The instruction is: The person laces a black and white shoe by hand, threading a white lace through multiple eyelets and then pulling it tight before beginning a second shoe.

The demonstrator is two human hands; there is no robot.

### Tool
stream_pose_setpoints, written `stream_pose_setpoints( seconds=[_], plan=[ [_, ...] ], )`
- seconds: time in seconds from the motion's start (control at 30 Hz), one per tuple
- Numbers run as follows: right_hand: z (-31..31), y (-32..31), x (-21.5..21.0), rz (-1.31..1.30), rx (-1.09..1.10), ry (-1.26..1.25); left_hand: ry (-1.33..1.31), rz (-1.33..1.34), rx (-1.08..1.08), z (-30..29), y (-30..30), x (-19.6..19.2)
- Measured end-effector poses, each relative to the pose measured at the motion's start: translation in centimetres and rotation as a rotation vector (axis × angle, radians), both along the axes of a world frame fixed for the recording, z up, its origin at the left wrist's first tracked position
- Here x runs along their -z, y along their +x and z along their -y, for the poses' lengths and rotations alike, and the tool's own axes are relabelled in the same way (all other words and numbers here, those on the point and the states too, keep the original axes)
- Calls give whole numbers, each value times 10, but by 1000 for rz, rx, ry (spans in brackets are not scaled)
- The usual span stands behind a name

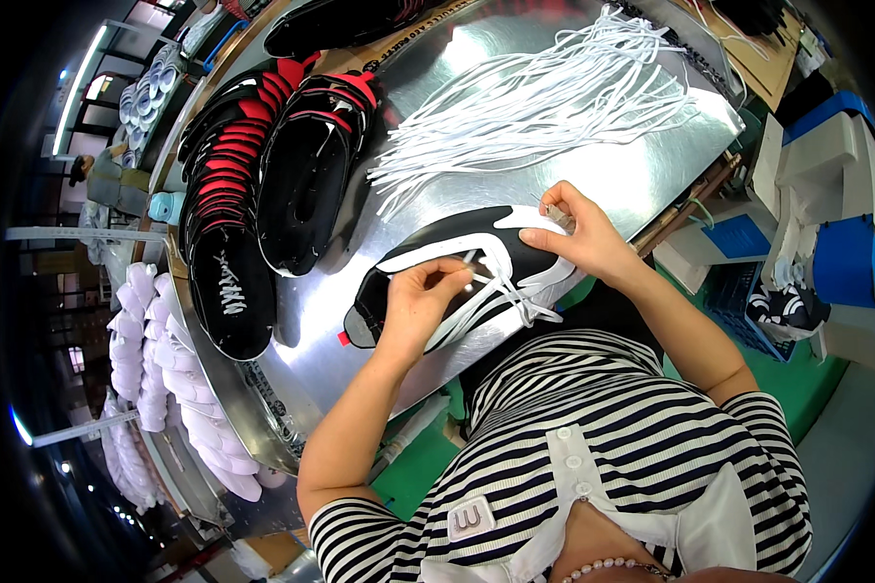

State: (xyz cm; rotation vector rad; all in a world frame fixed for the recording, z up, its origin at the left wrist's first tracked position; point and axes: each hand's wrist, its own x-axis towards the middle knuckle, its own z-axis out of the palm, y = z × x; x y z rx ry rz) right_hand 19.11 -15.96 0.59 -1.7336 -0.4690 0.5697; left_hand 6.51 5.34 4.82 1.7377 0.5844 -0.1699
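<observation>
A black and white shoe upper (pixel 428 245) lies on its side near the front edge of the metal table. White laces (pixel 501 284) run through its eyelets, with loose ends trailing toward me. Thumb and fingers of my left hand (pixel 420 303) are pinched together on a white shoelace at the lacing. At the upper's right end, my right hand (pixel 593 238) is closed around a small greyish tool with a thin tip (pixel 557 216), partly hidden by the fingers. The right thumb rests on the upper's white trim.
A bundle of white laces (pixel 544 102) spreads across the back of the metal table (pixel 306 374). Stacked black and red shoe uppers (pixel 228 194) stand at the left, beside another black row (pixel 306 185). White shoe parts (pixel 180 374) sit further left. Blue and white bins (pixel 846 262) are at the right.
</observation>
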Motion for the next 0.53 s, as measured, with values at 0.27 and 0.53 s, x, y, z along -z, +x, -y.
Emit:
stream_pose_setpoints(
  seconds=[0.27, 0.53],
  plan=[
    [17, 11, -3, -257, 61, 222, 440, 308, -415, -108, -66, -40],
    [29, 34, 12, -238, -19, 84, 595, 234, -1011, -306, -221, -26]
  ],
)
